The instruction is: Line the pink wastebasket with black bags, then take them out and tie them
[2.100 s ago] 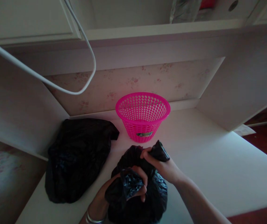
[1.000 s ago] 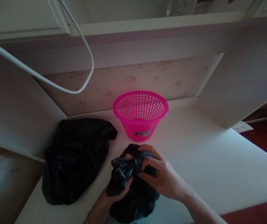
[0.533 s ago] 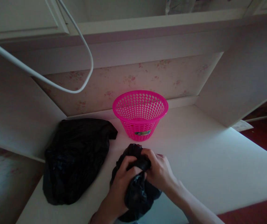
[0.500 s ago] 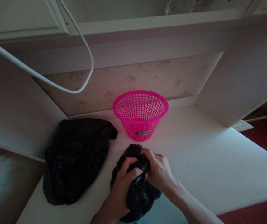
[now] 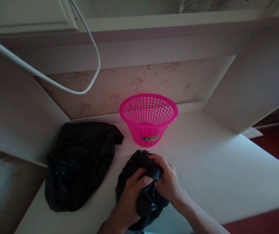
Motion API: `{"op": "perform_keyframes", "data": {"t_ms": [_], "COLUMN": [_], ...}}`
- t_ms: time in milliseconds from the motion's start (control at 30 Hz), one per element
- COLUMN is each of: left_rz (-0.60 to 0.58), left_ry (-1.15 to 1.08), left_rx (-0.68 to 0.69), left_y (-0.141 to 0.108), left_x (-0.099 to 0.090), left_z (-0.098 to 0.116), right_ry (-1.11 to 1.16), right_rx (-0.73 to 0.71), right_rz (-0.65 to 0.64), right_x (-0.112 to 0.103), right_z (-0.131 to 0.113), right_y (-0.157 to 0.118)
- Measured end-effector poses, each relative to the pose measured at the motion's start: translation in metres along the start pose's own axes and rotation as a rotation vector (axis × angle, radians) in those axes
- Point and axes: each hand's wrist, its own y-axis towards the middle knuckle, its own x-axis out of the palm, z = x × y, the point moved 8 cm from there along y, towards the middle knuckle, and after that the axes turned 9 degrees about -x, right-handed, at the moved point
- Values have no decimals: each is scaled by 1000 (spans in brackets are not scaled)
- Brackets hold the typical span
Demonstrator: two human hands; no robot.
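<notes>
A bunched black plastic bag (image 5: 151, 201) is held low in the middle of the view, over the near part of the white surface. My left hand (image 5: 133, 191) grips it from the left, fingers curled into the plastic. On its upper right side, my right hand (image 5: 167, 178) is closed on the gathered plastic. Just beyond the bag stands a pink perforated basket (image 5: 148, 126), upright and touched by neither hand. A second black plastic bag (image 5: 78, 165) lies spread out to the left. What the held bag contains is hidden.
The white surface (image 5: 217, 162) runs between side panels, with flowered wallpaper (image 5: 139, 84) behind the basket. A white cable (image 5: 56, 85) loops across the upper left. A shelf edge (image 5: 168, 22) crosses the top.
Both hands have shifted slightly to the right on the black bag and still grip it. The view has moved a little; basket and second bag look unmoved.
</notes>
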Motion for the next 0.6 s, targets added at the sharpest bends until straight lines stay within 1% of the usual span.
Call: {"op": "perform_keyframes", "data": {"t_ms": [100, 233, 333, 367, 433, 533, 600], "left_rz": [-29, 46, 55, 56, 73, 138, 181], "left_ry": [49, 157, 204, 207, 201, 183, 162], "left_rx": [38, 162, 200, 210, 235, 277, 288], "left_y": [-2, -7, -5, -4, -3, -4, -5], "left_x": [2, -3, -5, -5, -6, -11, -17], "left_z": [4, 15, 19, 21, 22, 21, 20], "right_ry": [15, 30, 39, 57, 153, 412, 553], "right_rx": [20, -2, 19, 38, 93, 146, 199], "right_rz": [-9, 34, 31, -1, -106, -309, -432], "right_x": [-1, -4, -1, 3, 12, 22, 22], "right_z": [1, 0, 0, 0, 1, -3, -2], "right_y": [1, 0, -2, -3, -1, 3, 4]}}
